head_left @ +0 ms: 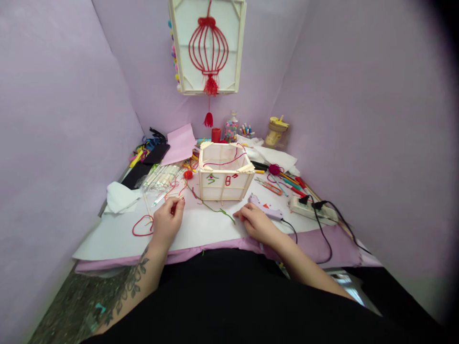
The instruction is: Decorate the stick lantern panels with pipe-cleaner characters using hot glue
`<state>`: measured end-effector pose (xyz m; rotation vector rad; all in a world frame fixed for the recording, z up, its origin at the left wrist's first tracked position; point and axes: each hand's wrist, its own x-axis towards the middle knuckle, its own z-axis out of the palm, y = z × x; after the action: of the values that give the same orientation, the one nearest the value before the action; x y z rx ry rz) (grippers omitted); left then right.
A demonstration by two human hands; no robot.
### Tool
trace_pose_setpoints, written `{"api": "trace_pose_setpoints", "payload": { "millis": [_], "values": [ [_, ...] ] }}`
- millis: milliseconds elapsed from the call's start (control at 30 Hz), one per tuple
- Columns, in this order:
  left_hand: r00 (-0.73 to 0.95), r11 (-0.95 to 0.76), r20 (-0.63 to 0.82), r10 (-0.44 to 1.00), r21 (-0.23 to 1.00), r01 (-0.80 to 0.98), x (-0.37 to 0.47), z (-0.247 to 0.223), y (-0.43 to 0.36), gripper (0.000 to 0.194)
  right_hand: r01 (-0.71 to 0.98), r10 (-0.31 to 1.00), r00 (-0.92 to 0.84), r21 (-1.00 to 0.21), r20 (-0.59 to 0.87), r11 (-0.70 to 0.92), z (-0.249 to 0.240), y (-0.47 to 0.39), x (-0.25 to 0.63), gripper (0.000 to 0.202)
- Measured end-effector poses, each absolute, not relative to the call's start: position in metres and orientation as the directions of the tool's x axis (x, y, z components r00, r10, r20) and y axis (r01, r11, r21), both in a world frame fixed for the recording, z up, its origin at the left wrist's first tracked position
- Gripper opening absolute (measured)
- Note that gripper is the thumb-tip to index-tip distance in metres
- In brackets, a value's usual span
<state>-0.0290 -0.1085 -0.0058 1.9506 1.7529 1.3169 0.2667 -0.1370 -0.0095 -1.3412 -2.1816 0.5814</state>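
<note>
My left hand [168, 221] is closed in a pinch at the left front of the white paper [201, 236]. What it grips is hidden, though red yarn [142, 234] lies in a loop right beside it. Palm down, my right hand [255, 220] rests on the paper with its fingers stretched out near the end of a green yarn strand [215, 208]. Between and beyond the hands stands a box-shaped lantern frame [228, 186] of pale sticks and white panels. Its front carries green and red yarn characters, and dark red yarn hangs across its open top.
A lilac glue gun [268, 210] lies by my right hand, with a power strip [311, 210] and cords further right. Orange scissors [268, 186] and a magenta yarn ball [274, 169] sit behind. Bagged sticks [161, 177] lie left. A finished lantern [229, 52] hangs above.
</note>
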Motion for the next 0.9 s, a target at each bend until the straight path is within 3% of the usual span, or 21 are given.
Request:
{"api": "trace_pose_setpoints", "payload": {
  "millis": [200,667,900],
  "values": [
    [-0.107,-0.263,0.457,0.883,0.670,0.694,-0.029,-0.005,-0.109,0.019,0.808,0.943,-0.297,-0.487,0.150,0.332,-0.010,-0.133,0.271,0.027],
    [-0.097,-0.259,0.440,0.893,0.677,0.689,-0.029,-0.005,-0.109,0.020,0.740,0.926,-0.324,-0.557,0.196,0.377,-0.014,-0.138,0.278,0.022],
    [-0.087,-0.275,0.450,0.889,0.675,0.685,-0.028,-0.005,-0.109,0.021,0.688,0.901,-0.356,-0.583,0.249,0.433,-0.014,-0.135,0.271,0.030]
  ]
}}
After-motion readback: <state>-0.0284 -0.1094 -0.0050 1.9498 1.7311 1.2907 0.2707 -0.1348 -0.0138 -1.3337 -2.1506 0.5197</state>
